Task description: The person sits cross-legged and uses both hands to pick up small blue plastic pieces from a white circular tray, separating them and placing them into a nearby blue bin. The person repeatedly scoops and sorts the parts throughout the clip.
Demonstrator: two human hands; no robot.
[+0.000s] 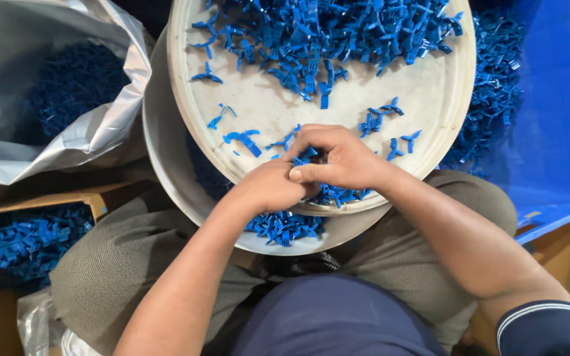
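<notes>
- Head view looks straight down on a round white tray [430, 99] resting over the person's lap, with a heap of small blue plastic pieces [324, 36] spread across its 12 o'clock half.
- The left hand [268, 188] sits at the tray's 6 o'clock rim, fingers curled in narrow; they touch a small cluster of blue pieces [338, 193] there, but I cannot tell whether it grips any.
- The right hand [338, 158] lies just beside it at its 2 o'clock, touching it, fingers bent down and closed narrow on a blue piece [306, 155] that shows between the fingertips.
- A few loose blue pieces lie scattered on the bare tray surface at 9 o'clock and 3 o'clock of the hands.
- Under the tray sits a second, larger white bowl [166, 158]; more blue pieces [285, 227] lie in it at 6 o'clock of the hands.
- A blue plastic crate [555, 132] stands at 3 o'clock of the tray, holding more of the pieces.
- A silver plastic bag [94, 125], open and filled with blue pieces, lies at 9 o'clock of the tray.
- A cardboard box [67, 201] with another pile of pieces sits at 8 o'clock.
</notes>
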